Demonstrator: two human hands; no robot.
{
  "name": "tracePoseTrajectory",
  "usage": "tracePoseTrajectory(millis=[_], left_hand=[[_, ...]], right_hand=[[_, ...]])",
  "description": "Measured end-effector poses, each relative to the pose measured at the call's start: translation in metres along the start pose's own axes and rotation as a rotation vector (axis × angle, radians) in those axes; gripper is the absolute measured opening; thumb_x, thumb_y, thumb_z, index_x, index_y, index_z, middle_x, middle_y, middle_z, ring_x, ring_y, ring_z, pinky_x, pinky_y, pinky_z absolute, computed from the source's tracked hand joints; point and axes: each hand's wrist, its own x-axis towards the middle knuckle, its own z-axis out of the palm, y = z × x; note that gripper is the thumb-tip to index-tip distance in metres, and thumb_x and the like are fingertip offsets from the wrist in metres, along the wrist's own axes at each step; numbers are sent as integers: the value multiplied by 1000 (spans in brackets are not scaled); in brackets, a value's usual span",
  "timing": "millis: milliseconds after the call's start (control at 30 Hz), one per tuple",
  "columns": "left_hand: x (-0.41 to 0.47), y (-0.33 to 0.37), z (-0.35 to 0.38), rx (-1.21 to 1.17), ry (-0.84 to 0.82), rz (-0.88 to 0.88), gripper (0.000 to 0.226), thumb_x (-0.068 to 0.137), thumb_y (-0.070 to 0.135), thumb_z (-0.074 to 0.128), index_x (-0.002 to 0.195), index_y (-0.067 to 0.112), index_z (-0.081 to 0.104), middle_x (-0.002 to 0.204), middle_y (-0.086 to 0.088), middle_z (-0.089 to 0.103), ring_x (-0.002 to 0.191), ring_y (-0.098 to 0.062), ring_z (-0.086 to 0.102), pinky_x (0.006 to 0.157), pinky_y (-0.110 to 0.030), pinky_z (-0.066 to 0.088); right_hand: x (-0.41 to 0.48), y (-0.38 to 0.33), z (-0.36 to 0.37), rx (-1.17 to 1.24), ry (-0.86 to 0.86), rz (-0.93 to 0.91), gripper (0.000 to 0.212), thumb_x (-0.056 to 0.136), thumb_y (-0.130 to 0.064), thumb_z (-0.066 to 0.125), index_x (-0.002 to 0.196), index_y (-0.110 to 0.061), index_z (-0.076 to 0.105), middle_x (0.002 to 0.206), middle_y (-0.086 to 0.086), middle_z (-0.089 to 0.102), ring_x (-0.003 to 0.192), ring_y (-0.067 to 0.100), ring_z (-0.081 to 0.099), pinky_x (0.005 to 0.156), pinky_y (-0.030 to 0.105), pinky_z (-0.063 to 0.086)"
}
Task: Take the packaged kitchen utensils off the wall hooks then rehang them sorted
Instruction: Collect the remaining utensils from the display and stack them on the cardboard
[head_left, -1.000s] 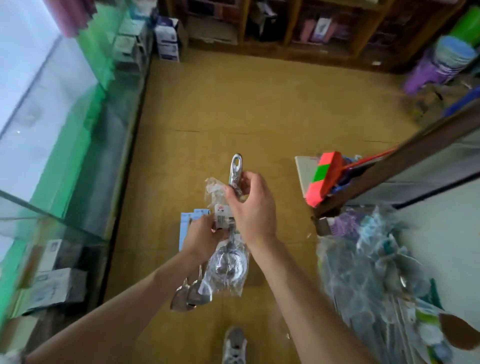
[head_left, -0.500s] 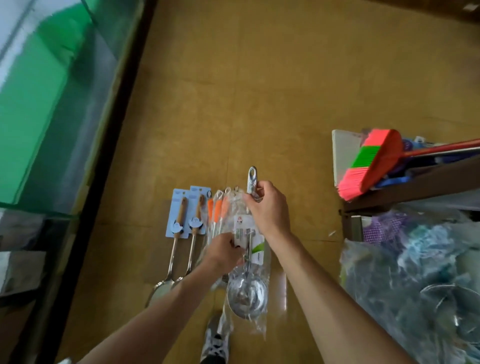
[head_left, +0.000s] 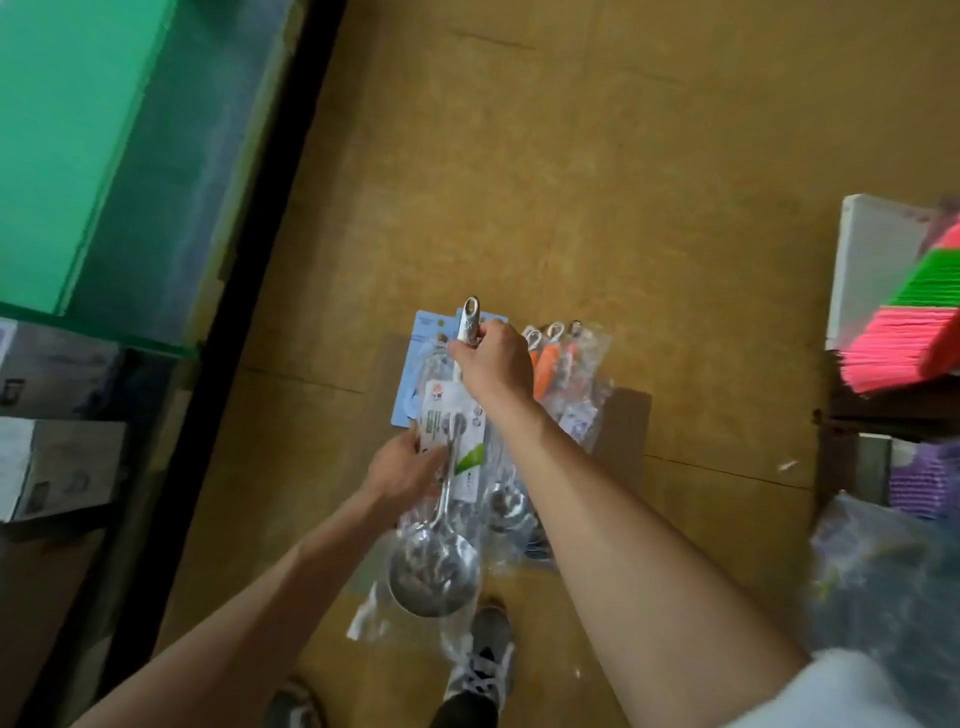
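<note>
A steel ladle (head_left: 434, 569) in a clear plastic sleeve with a white label hangs over the floor, bowl down. My right hand (head_left: 493, 364) grips the top of its handle just below the hanging hole. My left hand (head_left: 405, 470) pinches the packaging at mid-handle beside the label. Under them on the floor lie utensils on blue backing cards (head_left: 423, 358), partly hidden by the ladle. To their right lie orange-handled utensils (head_left: 553, 364) in clear bags.
A glass display counter with a green edge (head_left: 104, 171) and boxed goods runs along the left. A pink and green broom head (head_left: 914, 343) and a white box (head_left: 872, 260) sit on the right, with bagged goods (head_left: 893, 582) below. My shoes (head_left: 483, 660) stand near the packages.
The view has tipped further down toward the floor. Both hands have carried the ladle left, from over the orange-handled utensils to over the blue cards. Their grips are unchanged.
</note>
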Motion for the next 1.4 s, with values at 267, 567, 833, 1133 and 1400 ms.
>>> tracePoseTrajectory(millis=[267, 567, 833, 1133, 1400], left_hand=[[49, -25, -10, 166, 79, -13, 11, 93, 7, 50, 95, 12, 59, 95, -13, 68, 81, -28, 69, 72, -39, 58], [42, -26, -14, 231, 108, 12, 55, 90, 14, 52, 144, 8, 41, 135, -14, 57, 105, -28, 63, 88, -40, 55], [44, -17, -20, 155, 203, 95, 84, 74, 64, 52, 145, 22, 37, 121, -14, 65, 102, -35, 67, 84, -51, 57], [5, 16, -35, 353, 315, 247, 67, 97, 52, 46, 151, 17, 31, 150, -16, 39, 139, -32, 35, 111, -48, 31], [-81, 63, -54, 567, 357, 559, 70, 96, 63, 37, 154, 25, 24, 161, -4, 23, 148, -22, 17, 120, -47, 21]], right_hand=[[13, 19, 59, -158, -39, -46, 55, 96, -29, 62, 143, -7, 44, 147, 18, 44, 129, 34, 51, 95, 36, 46], [-6, 15, 51, -226, -26, -121, 52, 97, -23, 60, 145, -10, 42, 152, 19, 38, 133, 34, 47, 99, 39, 45], [-21, 1, 36, -222, 0, -120, 53, 99, -27, 57, 147, -11, 39, 151, 15, 39, 137, 32, 41, 101, 40, 43], [-37, 1, 11, -219, 19, -135, 60, 98, -32, 58, 150, -11, 35, 150, 9, 40, 137, 29, 41, 103, 39, 41], [-111, -3, -73, -122, 206, -184, 68, 99, -49, 49, 153, -11, 33, 159, 12, 33, 148, 26, 27, 120, 41, 26]])
